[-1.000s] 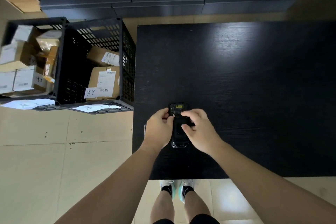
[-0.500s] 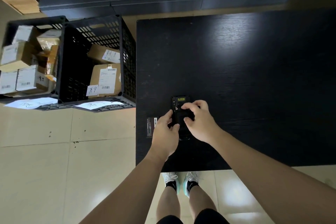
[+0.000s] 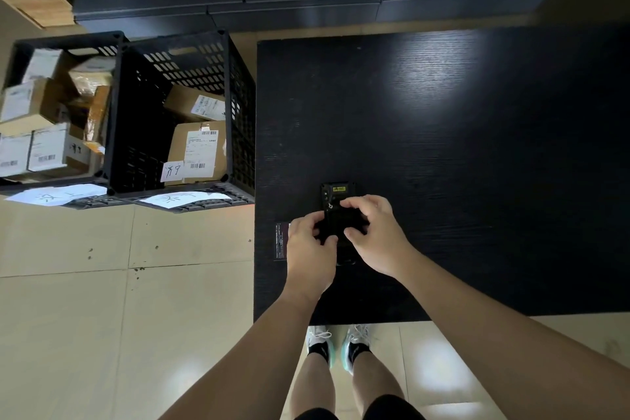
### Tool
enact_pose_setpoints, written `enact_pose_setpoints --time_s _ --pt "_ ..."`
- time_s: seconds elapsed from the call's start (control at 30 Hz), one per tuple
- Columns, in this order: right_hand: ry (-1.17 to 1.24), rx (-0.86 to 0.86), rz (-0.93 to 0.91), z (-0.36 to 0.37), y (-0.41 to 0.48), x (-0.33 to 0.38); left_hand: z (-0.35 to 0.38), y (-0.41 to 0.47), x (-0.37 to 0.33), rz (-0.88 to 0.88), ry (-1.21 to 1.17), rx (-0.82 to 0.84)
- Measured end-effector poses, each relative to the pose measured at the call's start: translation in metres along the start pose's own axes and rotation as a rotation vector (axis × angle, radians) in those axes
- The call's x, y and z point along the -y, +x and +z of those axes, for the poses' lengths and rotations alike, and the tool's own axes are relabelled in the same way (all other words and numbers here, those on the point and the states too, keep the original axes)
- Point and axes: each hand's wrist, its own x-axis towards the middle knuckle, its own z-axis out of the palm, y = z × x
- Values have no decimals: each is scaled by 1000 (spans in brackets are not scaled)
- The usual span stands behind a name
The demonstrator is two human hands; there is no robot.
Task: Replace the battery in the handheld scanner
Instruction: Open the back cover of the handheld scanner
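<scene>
Near the desk's (image 3: 477,181) near-left edge, the left hand (image 3: 312,251) and right hand (image 3: 378,237) each closed their grip on the black scanner (image 3: 337,201) lying there. Far left stood parcel-filled crates (image 3: 184,112).
</scene>
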Motion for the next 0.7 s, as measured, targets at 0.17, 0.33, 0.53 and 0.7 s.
enact_pose_setpoints --time_s 0.17,0.33,0.53,0.7 --pt "49 -186 65 -2 -12 -5 0 1 -2 -5 5 -24" --pt "-4 -223 123 6 -21 -6 2 -2 0 -35 -57 -39" --pt "16 -255 142 10 -23 0 2 -2 3 -45 -74 -50" --pt "19 -256 135 7 -24 5 2 -2 -2 -24 -70 -77"
